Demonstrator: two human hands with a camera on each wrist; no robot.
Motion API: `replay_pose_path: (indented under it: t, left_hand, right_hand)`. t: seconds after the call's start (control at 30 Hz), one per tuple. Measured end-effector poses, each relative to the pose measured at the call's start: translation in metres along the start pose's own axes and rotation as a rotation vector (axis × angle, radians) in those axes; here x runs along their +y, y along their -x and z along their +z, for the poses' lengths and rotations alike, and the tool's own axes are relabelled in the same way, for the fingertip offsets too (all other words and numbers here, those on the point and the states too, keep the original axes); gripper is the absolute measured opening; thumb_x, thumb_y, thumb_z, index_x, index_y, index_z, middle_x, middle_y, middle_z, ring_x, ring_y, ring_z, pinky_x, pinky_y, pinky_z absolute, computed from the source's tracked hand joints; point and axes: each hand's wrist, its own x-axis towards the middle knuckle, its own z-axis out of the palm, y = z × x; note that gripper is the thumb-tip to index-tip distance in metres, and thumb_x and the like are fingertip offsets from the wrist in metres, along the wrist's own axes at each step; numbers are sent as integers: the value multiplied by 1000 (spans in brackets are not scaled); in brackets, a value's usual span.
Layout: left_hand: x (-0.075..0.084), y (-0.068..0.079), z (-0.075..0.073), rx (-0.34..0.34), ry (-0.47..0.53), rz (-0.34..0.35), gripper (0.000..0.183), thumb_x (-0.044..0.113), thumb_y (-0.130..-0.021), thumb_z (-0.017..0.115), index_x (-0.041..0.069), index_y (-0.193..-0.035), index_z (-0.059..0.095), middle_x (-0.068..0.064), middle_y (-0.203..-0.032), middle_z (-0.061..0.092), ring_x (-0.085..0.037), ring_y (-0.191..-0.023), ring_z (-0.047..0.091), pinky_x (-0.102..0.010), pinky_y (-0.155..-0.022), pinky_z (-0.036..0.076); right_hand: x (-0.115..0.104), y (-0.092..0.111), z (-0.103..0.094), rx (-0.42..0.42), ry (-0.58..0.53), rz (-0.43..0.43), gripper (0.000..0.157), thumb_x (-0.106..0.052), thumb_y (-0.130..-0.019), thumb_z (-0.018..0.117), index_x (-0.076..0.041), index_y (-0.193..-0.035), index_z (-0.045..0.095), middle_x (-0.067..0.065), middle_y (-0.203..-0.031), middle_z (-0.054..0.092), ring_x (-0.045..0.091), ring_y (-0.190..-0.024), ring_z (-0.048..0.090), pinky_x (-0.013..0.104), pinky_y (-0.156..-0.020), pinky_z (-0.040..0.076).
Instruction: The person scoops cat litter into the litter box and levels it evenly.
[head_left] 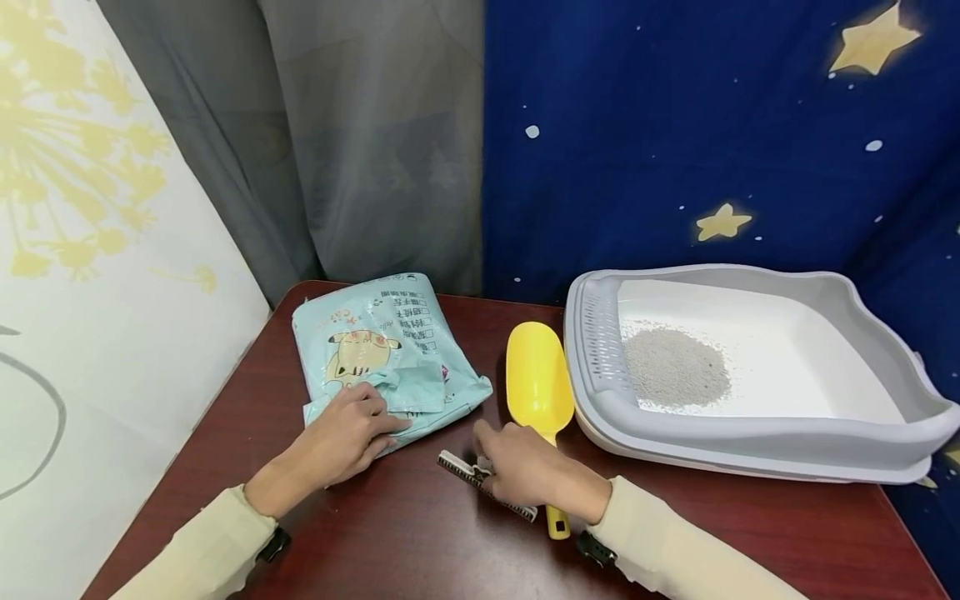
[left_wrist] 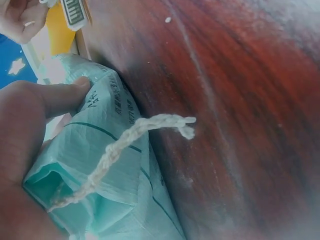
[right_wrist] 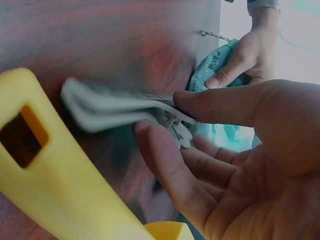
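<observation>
A pale blue plastic bag (head_left: 408,292) with a cartoon figure lies at the back left of the table, its end folded over. My left hand (head_left: 351,432) holds that folded end, thumb along the near edge in the left wrist view. Out of the bag's corner hangs a braided white string (left_wrist: 117,147). To the right, my right hand (head_left: 534,468) pinches a long white bag clip (right_wrist: 107,110) between thumb and fingers, beside its metal spring. The clip looks blurred in the right wrist view. Under my right wrist passes the handle of a yellow scoop (head_left: 536,375).
A grey and white litter box (head_left: 712,446) stands on the right, with a heap of grey litter (head_left: 675,367) at its left end. The dark red table (head_left: 420,533) meets a white wall on the left and curtains (head_left: 390,142) behind.
</observation>
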Motion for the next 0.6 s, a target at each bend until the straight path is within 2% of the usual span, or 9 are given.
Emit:
replay_pose_path:
  t: [0.07, 0.13, 0.23, 0.43, 0.6]
  left_hand:
    - [0, 0, 0, -9, -3, -1, 28, 9, -85, 89, 15, -112, 88, 4, -84, 65, -23, -90, 59, -43, -82, 52]
    - [0, 1, 1, -21, -5, -7, 27, 9, -86, 89, 15, -113, 88, 5, -87, 68, -22, -91, 60, -43, -83, 52]
    - [0, 1, 0, -34, -6, -15, 26, 10, -87, 89, 15, -113, 88, 5, -90, 70, -21, -92, 59, -42, -84, 52]
    - [-1, 0, 1, -38, -4, -15, 22, 11, -87, 90, 14, -109, 88, 5, -88, 68, -22, -91, 59, -41, -84, 51]
    - [-1, 0, 1, -28, 1, -12, 21, 11, -86, 90, 13, -107, 88, 5, -88, 68, -22, -91, 59, -41, -84, 51]
  right_hand:
    - [-6, 1, -7, 8, 13, 3, 29, -5, -82, 84, -12, -96, 60, -4, -72, 53, 15, -62, 53, 32, -54, 48]
    - [-8, 0, -10, 18, 39, -4, 22, -3, -81, 82, -12, -87, 63, -5, -69, 50, 12, -62, 50, 31, -53, 47]
    - [-8, -2, -13, 51, 65, -46, 21, -3, -81, 81, -15, -76, 65, -8, -67, 50, 10, -62, 49, 29, -54, 47]
    - [-5, -9, -17, 229, 131, -230, 16, -5, -83, 84, -14, -88, 73, -6, -85, 64, 11, -75, 62, 29, -67, 55]
    - [-5, -15, -21, 381, 337, -375, 14, -4, -88, 75, -13, -87, 65, -3, -82, 59, 16, -75, 56, 29, -69, 51]
